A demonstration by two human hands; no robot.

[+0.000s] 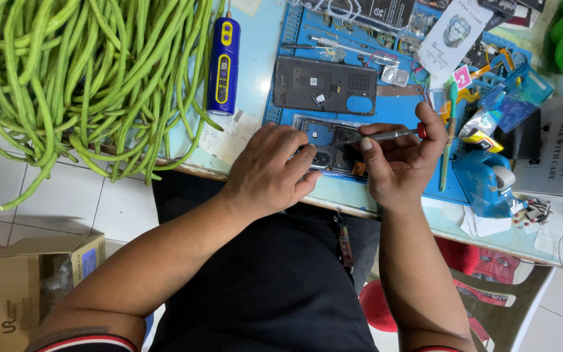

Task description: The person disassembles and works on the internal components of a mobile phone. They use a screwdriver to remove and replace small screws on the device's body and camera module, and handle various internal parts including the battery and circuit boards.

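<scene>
My left hand [272, 169] rests over the left end of an opened phone body [330, 140] lying on a blue work mat [395, 111], pinning it down. My right hand [402, 153] grips a small metal screwdriver with a red cap [392, 135], held flat, its tip pointing left over the phone's inner parts. A dark grey phone back cover [324, 85] lies on the mat just beyond the phone. Part of the phone is hidden under both hands.
A big heap of long green beans [79, 72] covers the table's left side. A blue and yellow cylindrical tool [223, 65] lies beside it. Tape dispenser [490, 179], tweezers, small boxes and papers crowd the right. A cardboard box [40, 274] sits on the tiled floor.
</scene>
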